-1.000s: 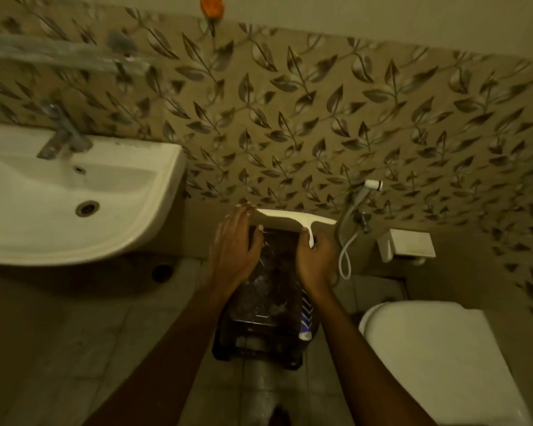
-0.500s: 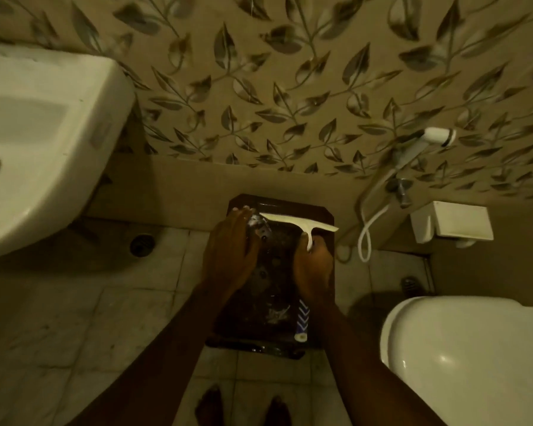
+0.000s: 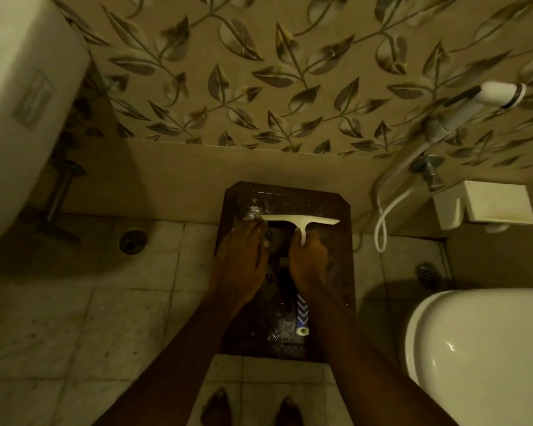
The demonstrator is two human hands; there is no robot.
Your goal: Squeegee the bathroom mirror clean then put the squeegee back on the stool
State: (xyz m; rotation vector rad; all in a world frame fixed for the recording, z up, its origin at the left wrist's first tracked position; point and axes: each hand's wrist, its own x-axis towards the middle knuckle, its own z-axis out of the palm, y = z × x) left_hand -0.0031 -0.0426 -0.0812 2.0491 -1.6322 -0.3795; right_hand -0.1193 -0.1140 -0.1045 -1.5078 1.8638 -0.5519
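Note:
A white T-shaped squeegee (image 3: 300,220) lies low over the far part of a dark brown stool (image 3: 342,265) that stands on the floor against the wall. My right hand (image 3: 309,262) is closed around the squeegee's handle, blade pointing away from me. My left hand (image 3: 240,259) rests palm down on the stool's top, its fingertips at the blade's left end. The mirror is out of view.
A blue-and-white tube (image 3: 302,316) lies on the stool near my right wrist. A white sink (image 3: 19,103) hangs at the left, a white toilet (image 3: 480,358) sits at the right. A hand sprayer (image 3: 499,93) and its hose hang on the tiled wall. A floor drain (image 3: 132,241) sits left of the stool.
My view has tipped down and closed in on the stool. Both hands have lowered with the squeegee toward the stool's top.

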